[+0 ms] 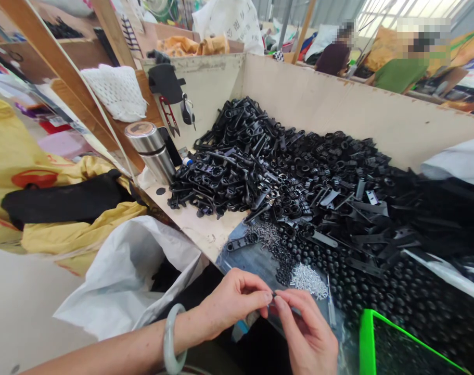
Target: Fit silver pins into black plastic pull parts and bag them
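Note:
My left hand (237,297), with a pale green bangle (170,338) on its wrist, meets my right hand (307,328) at the front edge of the workbench. Between the pinched fingertips of both hands is a small dark part (274,295), mostly covered by the fingers. Just beyond lie a heap of small silver pins (309,280), a heap of tiny grey screws (265,234) and many small black balls (299,252). One long black plastic piece with a ring (242,242) rests alone on the blue-grey work surface (260,265).
Large piles of black plastic parts (229,177) fill the bin, walled by pale boards (318,88). A steel flask (153,151) stands at left, near hanging red snips (169,115). A bright green frame (367,338) is at lower right, a white sack (131,265) at lower left. Two people sit behind.

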Action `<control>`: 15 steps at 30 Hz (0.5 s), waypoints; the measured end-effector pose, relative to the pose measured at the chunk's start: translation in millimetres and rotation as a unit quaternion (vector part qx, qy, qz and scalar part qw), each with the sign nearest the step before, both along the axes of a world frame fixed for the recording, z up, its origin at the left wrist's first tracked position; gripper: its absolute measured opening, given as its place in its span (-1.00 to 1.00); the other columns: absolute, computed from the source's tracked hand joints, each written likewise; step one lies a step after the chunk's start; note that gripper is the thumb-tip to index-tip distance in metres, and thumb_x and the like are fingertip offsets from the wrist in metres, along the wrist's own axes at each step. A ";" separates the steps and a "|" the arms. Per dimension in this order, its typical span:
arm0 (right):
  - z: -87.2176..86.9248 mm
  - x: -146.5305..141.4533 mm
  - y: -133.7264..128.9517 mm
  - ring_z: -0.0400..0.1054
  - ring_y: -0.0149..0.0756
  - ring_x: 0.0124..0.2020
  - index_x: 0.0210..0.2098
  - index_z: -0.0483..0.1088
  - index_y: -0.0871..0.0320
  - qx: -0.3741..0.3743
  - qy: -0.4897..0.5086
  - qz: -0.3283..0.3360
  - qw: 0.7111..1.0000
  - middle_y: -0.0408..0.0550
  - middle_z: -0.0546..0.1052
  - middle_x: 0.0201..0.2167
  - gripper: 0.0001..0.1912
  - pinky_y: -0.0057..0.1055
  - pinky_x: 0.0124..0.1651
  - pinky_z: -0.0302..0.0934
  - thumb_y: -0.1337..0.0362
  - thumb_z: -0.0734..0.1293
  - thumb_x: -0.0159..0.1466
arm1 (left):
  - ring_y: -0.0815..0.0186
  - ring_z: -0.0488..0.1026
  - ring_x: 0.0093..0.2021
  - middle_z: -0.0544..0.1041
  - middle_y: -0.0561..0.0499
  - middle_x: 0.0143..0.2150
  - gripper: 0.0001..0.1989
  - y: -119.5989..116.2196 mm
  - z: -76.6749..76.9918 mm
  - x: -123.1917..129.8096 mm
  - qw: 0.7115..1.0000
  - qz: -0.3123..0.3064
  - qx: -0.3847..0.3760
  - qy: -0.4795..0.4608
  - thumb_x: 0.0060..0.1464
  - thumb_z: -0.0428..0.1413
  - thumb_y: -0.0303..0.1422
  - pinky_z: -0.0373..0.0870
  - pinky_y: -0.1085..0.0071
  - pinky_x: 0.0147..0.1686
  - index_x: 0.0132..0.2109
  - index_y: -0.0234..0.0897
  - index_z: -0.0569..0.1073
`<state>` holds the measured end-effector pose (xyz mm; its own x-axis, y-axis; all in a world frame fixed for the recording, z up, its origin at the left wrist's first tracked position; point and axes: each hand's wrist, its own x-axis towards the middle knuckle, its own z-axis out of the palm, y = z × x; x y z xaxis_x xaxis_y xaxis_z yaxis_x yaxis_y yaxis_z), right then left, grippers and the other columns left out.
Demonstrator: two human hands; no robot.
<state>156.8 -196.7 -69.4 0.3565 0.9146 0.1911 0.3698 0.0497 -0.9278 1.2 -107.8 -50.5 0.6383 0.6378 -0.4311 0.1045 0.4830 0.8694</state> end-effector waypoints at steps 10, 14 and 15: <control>4.0 7.3 2.2 0.53 -0.33 -0.26 -0.16 0.58 0.05 0.046 -0.122 0.048 0.990 -0.07 0.58 -0.26 -0.88 -0.50 -0.19 0.44 0.32 0.38 0.35 | 0.47 0.22 -0.54 0.54 0.01 -0.50 -0.78 -1.4 -0.7 1.6 1.000 0.017 0.002 0.004 0.11 0.19 -0.29 0.02 0.51 -0.54 -0.33 -0.35 0.64; -1.5 4.1 1.5 0.55 -0.31 -0.23 -0.05 0.56 0.08 0.065 -0.164 0.032 0.984 -0.03 0.60 -0.20 -0.80 -0.47 -0.15 0.45 0.32 0.36 0.36 | 0.50 0.11 -0.57 0.46 0.06 -0.54 -0.83 -4.0 -4.0 11.3 0.993 0.085 -0.079 -0.037 0.03 0.23 -0.31 -0.09 0.48 -0.56 -0.40 -0.35 0.58; -3.5 2.7 1.3 0.55 -0.31 -0.22 -0.03 0.55 0.09 0.066 -0.171 0.023 0.983 -0.02 0.61 -0.19 -0.79 -0.47 -0.15 0.45 0.31 0.36 0.36 | 0.50 0.09 -0.57 0.43 0.08 -0.54 -0.83 -5.0 -3.7 13.8 0.988 0.109 -0.099 -0.040 0.01 0.24 -0.31 -0.10 0.48 -0.56 -0.42 -0.34 0.56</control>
